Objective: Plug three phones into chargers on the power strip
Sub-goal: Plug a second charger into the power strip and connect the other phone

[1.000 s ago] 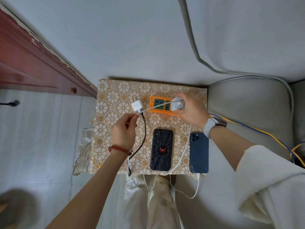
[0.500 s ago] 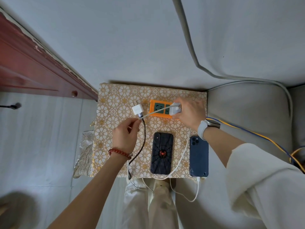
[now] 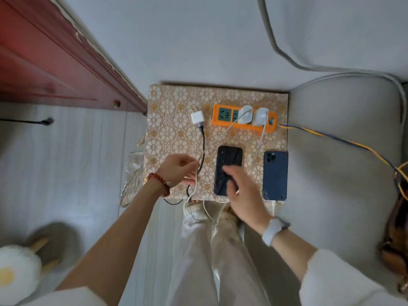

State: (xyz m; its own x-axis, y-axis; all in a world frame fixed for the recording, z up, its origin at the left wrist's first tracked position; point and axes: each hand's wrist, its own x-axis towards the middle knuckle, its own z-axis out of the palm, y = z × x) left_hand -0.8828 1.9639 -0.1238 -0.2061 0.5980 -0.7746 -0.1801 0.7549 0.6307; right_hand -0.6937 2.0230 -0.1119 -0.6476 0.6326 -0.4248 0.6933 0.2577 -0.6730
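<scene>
Here, in the head view, the patterned surface (image 3: 176,133) fills mid-frame, hemmed by a red wooden frame (image 3: 66,62) at upper left and a grey cushion (image 3: 342,140) at right; its near edge runs just above the person's knees, with bare floor at left. The orange power strip (image 3: 223,120) lies along the far edge, long axis left to right, two white chargers (image 3: 245,114) plugged in side by side. A third white charger (image 3: 197,117) lies loose just left of it, its black cable running toward the near edge. The black phone (image 3: 228,160) and blue phone (image 3: 275,173) lie parallel, long axes pointing away from the person. The left hand (image 3: 176,171) pinches a white cable (image 3: 220,135). The right hand (image 3: 240,191) hovers over the black phone's near end, fingers seemingly loosely curled; blur hides whether it touches.
</scene>
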